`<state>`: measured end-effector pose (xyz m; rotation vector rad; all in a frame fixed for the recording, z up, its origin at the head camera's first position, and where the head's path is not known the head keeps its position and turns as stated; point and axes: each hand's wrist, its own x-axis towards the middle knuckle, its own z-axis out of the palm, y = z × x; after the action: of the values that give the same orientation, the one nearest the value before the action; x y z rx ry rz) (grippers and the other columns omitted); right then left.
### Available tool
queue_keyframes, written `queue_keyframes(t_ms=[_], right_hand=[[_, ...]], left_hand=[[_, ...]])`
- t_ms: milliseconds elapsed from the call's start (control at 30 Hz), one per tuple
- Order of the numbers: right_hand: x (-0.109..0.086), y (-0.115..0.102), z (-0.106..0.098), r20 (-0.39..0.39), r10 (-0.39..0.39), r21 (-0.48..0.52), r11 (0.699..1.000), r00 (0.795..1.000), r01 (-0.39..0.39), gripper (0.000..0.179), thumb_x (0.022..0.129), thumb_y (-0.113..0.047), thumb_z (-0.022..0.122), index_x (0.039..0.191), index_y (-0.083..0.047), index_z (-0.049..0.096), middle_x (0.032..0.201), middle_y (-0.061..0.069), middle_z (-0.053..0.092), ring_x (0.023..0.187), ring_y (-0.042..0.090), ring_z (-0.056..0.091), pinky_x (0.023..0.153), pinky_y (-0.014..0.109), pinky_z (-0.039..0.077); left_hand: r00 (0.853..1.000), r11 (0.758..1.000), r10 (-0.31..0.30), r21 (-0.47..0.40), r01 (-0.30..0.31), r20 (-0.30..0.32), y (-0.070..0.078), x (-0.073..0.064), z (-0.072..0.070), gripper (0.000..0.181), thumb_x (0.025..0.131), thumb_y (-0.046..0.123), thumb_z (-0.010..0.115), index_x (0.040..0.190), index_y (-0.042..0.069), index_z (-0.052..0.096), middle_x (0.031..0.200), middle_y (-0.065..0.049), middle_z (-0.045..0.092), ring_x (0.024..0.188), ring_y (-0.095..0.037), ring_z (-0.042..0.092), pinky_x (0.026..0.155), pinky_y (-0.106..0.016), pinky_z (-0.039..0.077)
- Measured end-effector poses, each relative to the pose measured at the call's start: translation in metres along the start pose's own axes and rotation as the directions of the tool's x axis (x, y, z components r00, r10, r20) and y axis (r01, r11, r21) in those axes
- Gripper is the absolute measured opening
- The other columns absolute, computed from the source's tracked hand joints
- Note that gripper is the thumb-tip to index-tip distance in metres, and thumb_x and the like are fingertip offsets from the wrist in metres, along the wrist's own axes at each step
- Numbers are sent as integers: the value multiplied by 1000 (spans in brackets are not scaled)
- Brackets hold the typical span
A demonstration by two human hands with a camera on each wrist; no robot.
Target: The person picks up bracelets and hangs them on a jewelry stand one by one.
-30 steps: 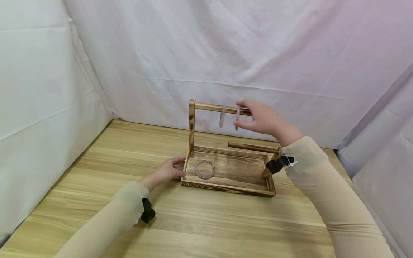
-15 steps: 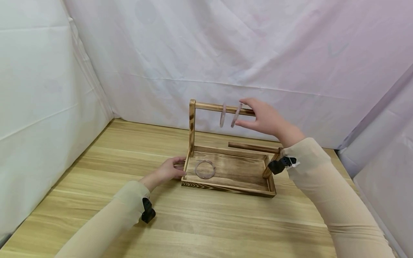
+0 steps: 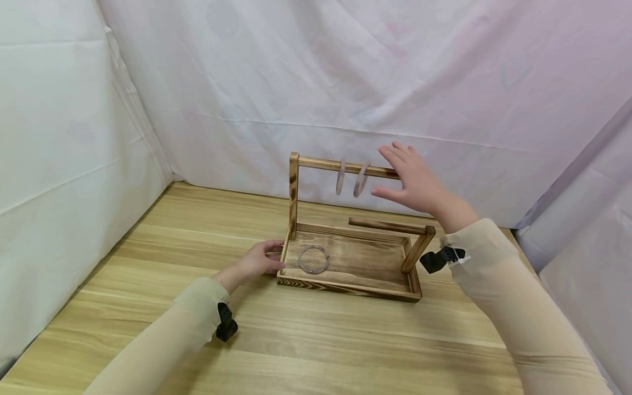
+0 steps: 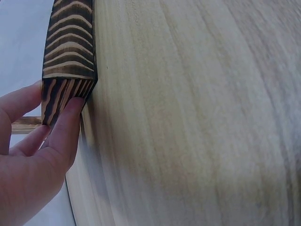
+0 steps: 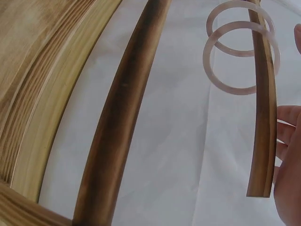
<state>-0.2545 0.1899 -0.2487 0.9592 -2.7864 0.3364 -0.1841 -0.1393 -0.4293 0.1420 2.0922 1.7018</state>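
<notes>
A wooden bangle stand (image 3: 345, 295) has a tray base, an upper bar and a lower bar. My left hand (image 3: 257, 259) holds the left end of its tray; in the left wrist view the fingers (image 4: 68, 125) press the striped end wall. Two pale pinkish bangles hang on the upper bar, the left bangle (image 3: 340, 184) nearly edge-on and the right bangle (image 3: 359, 187) tilted. Just right of them my right hand (image 3: 415, 178) is apart from both, fingers spread and holding nothing. A third bangle (image 3: 313, 272) lies flat in the tray's left part.
The lower bar (image 3: 387, 225) juts left from a short post (image 3: 417, 251) at the tray's right end. The upper bar rises from a tall post (image 3: 293, 197) at left. A wood-grain table (image 3: 316, 345) lies under everything, with white curtains (image 3: 237, 82) behind and beside it.
My right hand has let go of the right bangle and moved right and slightly up, its fingers spreading. The bangle now hangs tilted on the upper bar. My left hand stays put.
</notes>
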Motion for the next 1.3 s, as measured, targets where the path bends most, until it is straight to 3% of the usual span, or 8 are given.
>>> queue_keyframes(t_ms=[267, 700, 900, 1067, 1300], right_hand=[[-12, 4, 0, -5, 4, 32, 999, 1000, -4, 90, 84, -52, 62, 150, -8, 19, 155, 15, 20, 146, 32, 8, 119, 53, 9], [-31, 6, 4, -35, -72, 47, 996, 997, 74, 89, 86, -55, 57, 151, -11, 16, 157, 14, 16, 146, 30, 6, 118, 55, 10], [-39, 7, 11, -114, -165, 53, 984, 980, 172, 90, 86, -62, 51, 150, -7, 20, 154, 18, 21, 145, 34, 10, 119, 52, 9], [-46, 5, 13, -129, -196, 52, 978, 972, 204, 91, 85, -63, 50, 150, -7, 20, 155, 17, 22, 145, 33, 10, 120, 51, 8], [-54, 1, 21, -169, -248, -20, 969, 954, 248, 96, 83, -74, 37, 148, -5, 24, 153, 16, 25, 144, 33, 14, 113, 59, 21]], left_hand=[[1000, 1000, 7, 14, -7, 10, -1, 2, -2, 65, 88, -6, 56, 144, -9, 23, 144, -31, 32, 127, -43, 43, 93, -37, 53], [1000, 1000, 0, 30, 1, -14, 1, 1, -6, 66, 87, -5, 57, 144, -8, 23, 143, -31, 33, 127, -43, 42, 94, -36, 53], [1000, 1000, 3, 25, -3, -4, 0, -1, -6, 66, 87, -6, 57, 144, -9, 23, 143, -31, 33, 127, -44, 42, 94, -35, 53], [1000, 1000, 11, 23, -11, -2, 0, -1, -6, 66, 87, -6, 57, 143, -9, 23, 143, -31, 33, 127, -44, 41, 94, -35, 52], [1000, 1000, 9, 24, -9, 6, 1, -3, -4, 66, 88, -5, 56, 144, -9, 22, 143, -31, 32, 128, -44, 41, 95, -37, 52]])
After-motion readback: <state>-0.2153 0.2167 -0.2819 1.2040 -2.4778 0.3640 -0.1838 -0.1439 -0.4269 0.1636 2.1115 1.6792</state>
